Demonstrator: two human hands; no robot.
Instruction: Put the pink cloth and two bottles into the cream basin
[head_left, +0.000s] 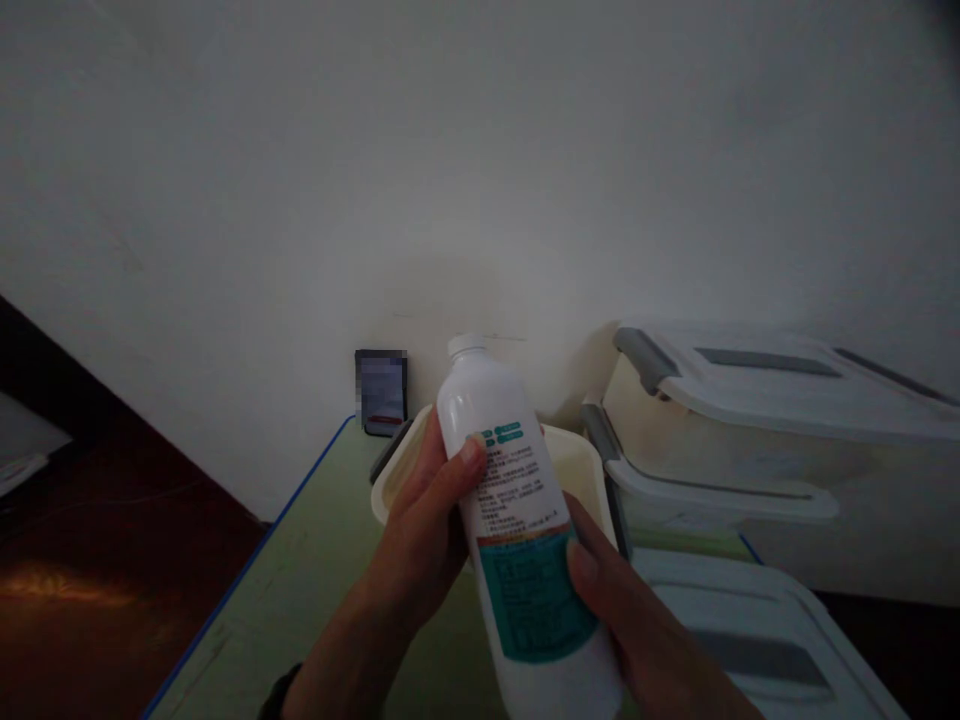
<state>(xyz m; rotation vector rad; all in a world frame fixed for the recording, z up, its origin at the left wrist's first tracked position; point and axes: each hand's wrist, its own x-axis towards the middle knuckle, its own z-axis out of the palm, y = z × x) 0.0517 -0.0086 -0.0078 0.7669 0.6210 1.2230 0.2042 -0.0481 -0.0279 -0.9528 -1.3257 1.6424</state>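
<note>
A large white plastic bottle with a white screw cap and a printed label, teal toward its base, is held up in both hands, its top tilted away and to the left. My left hand wraps its upper left side, thumb lying on the label. Lower down on the right, my right hand grips the bottle with its thumb along the teal part. Behind and below the bottle stands a cream-coloured bin with dark handles, partly covered by the hands and bottle. What is inside it is mostly hidden.
A phone leans upright against the wall behind the green table with blue edging. On the right are a lidded storage box with grey latches and a pale lid nearer to me. The dark reddish floor shows at left.
</note>
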